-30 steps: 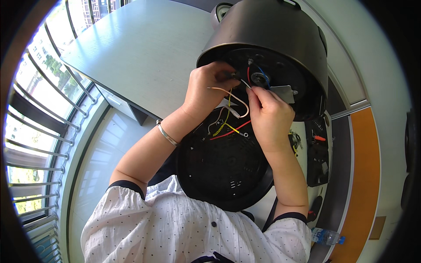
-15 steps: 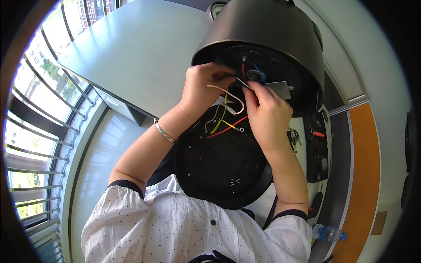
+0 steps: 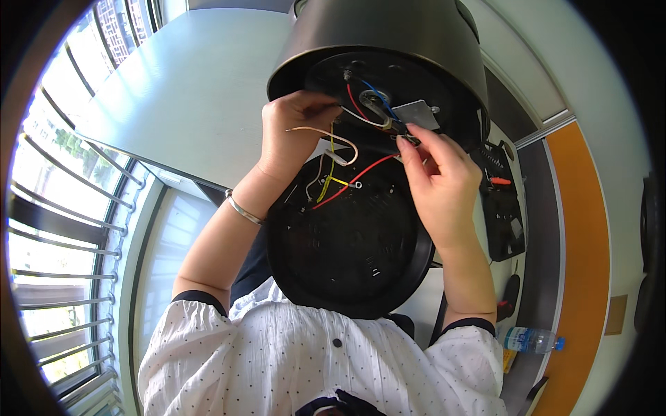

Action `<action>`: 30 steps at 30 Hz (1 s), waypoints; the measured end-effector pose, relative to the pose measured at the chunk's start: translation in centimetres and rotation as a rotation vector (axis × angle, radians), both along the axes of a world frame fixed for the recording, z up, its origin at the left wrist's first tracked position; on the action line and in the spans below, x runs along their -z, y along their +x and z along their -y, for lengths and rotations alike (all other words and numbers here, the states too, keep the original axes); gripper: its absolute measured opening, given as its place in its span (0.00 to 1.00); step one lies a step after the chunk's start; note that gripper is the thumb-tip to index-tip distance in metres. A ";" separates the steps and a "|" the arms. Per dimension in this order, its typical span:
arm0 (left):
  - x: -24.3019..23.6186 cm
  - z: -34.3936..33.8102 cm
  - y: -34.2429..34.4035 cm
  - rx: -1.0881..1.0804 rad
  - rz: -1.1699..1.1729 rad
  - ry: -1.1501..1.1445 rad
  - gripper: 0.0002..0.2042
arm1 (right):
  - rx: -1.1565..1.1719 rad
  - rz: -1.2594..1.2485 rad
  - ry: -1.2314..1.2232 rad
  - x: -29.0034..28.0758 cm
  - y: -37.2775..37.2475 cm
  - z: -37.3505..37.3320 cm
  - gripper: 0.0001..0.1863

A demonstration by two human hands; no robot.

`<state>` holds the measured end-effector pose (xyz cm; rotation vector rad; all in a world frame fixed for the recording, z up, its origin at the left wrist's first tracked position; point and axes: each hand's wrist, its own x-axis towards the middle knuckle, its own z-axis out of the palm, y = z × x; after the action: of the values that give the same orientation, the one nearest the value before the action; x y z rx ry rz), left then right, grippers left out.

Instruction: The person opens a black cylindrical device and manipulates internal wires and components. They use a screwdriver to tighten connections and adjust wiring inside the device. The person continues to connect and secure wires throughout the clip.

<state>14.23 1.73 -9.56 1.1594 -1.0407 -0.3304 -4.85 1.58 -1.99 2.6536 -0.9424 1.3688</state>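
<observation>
A dark cooker body lies on its side with its underside facing me. Between the fingertips of my left hand is one end of a white wire. My right hand pinches at a small dark bundle of wiring where the white wire ends; the exact piece is partly hidden by its fingers. A red wire and a blue wire run across the underside. Below the hands, a round black base cover carries loose wires, among them a yellow wire with a ring terminal.
The cooker stands at the far edge of a pale table. To the right lie a black tool case, an orange-handled tool and a red-and-black screwdriver. A water bottle lies near my right elbow. Window bars line the left.
My hands have moved apart, baring a longer stretch of white wire between them. The cooker and cover appear further left and up in the picture as the view shifted.
</observation>
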 end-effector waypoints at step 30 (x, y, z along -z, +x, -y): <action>0.1 -0.2 0.6 -0.001 0.060 -0.079 0.07 | 0.146 -0.881 -0.128 -3.3 9.6 1.7 0.04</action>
<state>14.81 1.93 -9.70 1.1051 -1.0958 -0.2528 4.75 -0.10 1.32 2.5703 -0.8349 0.1407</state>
